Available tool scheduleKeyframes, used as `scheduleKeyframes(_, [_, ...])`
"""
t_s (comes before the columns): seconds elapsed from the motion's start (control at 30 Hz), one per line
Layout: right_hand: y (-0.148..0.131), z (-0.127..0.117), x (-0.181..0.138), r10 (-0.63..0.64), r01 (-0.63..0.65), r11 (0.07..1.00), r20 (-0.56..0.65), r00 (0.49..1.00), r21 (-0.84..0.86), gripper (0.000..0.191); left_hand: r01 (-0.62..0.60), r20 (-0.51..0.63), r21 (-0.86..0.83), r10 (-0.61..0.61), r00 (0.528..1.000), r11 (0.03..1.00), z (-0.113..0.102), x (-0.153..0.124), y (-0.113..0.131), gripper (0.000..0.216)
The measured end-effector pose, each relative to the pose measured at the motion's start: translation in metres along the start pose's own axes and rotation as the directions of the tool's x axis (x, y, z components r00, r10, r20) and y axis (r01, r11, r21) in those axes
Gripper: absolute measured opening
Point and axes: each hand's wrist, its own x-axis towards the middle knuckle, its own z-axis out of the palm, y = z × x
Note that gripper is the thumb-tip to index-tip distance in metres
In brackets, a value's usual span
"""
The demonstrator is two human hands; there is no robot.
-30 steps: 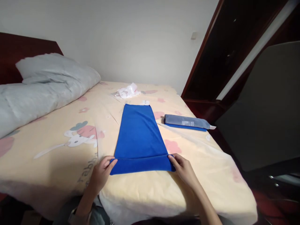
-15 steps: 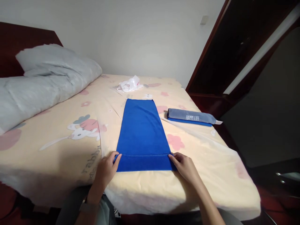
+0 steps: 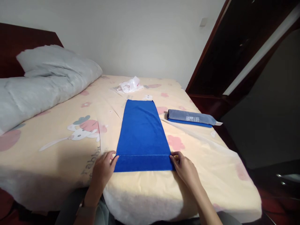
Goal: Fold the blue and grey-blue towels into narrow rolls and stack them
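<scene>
A long blue towel (image 3: 144,131) lies flat on the bed, its near end folded over in a narrow strip with a stitched hem across it. At the left end of this fold is my left hand (image 3: 104,167), thumb and forefinger pinched at the towel's edge. My right hand (image 3: 186,167) pinches the opposite corner of the fold in the same way, with the other fingers curled. To the right lies a rolled grey cloth (image 3: 192,117) with "HAPPY LIFE" lettering, resting on folded blue cloth (image 3: 189,122).
A crumpled white plastic bag (image 3: 130,85) sits beyond the towel. Grey bedding (image 3: 49,78) is heaped at the left by the dark headboard (image 3: 28,47). The patterned bed sheet (image 3: 70,162) drops off at the near and right edges. A dark wooden cabinet (image 3: 225,53) stands at the right.
My left hand has shifted slightly left along the fold, and its fingers cover less of the towel. My right hand has barely moved. The fold's left corner lies flatter and spreads a little wider.
</scene>
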Motion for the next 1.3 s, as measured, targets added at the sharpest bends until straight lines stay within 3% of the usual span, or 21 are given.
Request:
scheduleKeyframes(0.13, [0.006,0.001,0.001,-0.036,0.037,0.998,-0.023,0.999,0.045,0.024,-0.083,-0.035,-0.015,0.083,0.996,0.996,-0.003,0.001,-0.007,0.023])
scheduleKeyframes(0.23, [0.007,-0.003,0.0,-0.129,0.146,0.986,-0.185,0.974,0.082,0.027,-0.156,-0.13,0.014,0.157,0.979,0.988,-0.012,0.004,0.001,0.017])
scheduleKeyframes(0.33, [-0.002,-0.007,-0.007,-0.231,0.298,0.952,-0.478,0.848,0.069,0.029,-0.292,-0.191,-0.03,0.282,0.94,0.956,-0.022,0.004,0.027,0.017])
scheduleKeyframes(0.4, [-0.015,-0.005,-0.015,-0.377,0.452,0.892,-0.546,0.749,0.004,0.029,-0.4,-0.123,-0.06,0.391,0.912,0.914,-0.024,0.002,0.05,0.024])
scheduleKeyframes(0.47, [-0.029,0.002,-0.022,-0.588,0.616,0.784,-0.408,0.698,-0.076,0.034,-0.483,0.016,-0.057,0.485,0.874,0.874,-0.02,0.0,0.068,0.035])
scheduleKeyframes(0.53, [-0.038,0.012,-0.026,-0.717,0.71,0.696,-0.152,0.68,-0.11,0.046,-0.521,0.146,-0.04,0.521,0.841,0.853,-0.012,-0.003,0.075,0.048])
scheduleKeyframes(0.6, [-0.037,0.019,-0.025,-0.72,0.72,0.686,0.049,0.693,-0.107,0.057,-0.518,0.228,-0.039,0.512,0.828,0.855,-0.003,-0.005,0.069,0.056])
scheduleKeyframes(0.7, [-0.019,0.018,-0.022,-0.644,0.659,0.747,0.148,0.75,-0.092,0.064,-0.483,0.306,-0.051,0.474,0.826,0.874,0.002,-0.007,0.045,0.062])
scheduleKeyframes(0.8, [0.001,0.01,-0.02,-0.583,0.597,0.797,0.144,0.799,-0.088,0.063,-0.448,0.34,-0.088,0.45,0.826,0.89,0.001,-0.009,0.024,0.064])
scheduleKeyframes(0.93, [0.011,0.006,-0.02,-0.564,0.572,0.818,0.103,0.819,-0.068,0.061,-0.385,0.367,-0.181,0.426,0.827,0.905,-0.002,-0.009,0.006,0.06])
scheduleKeyframes(1.13, [0.011,-0.004,-0.018,-0.469,0.463,0.881,0.061,0.881,0.095,0.048,-0.173,0.384,-0.284,0.277,0.881,0.943,-0.008,-0.003,-0.019,0.061])
scheduleKeyframes(1.3, [0.012,-0.008,-0.01,-0.344,0.334,0.907,-0.007,0.939,0.257,0.04,0.007,0.344,-0.417,0.151,0.927,0.909,-0.018,0.004,-0.019,0.034])
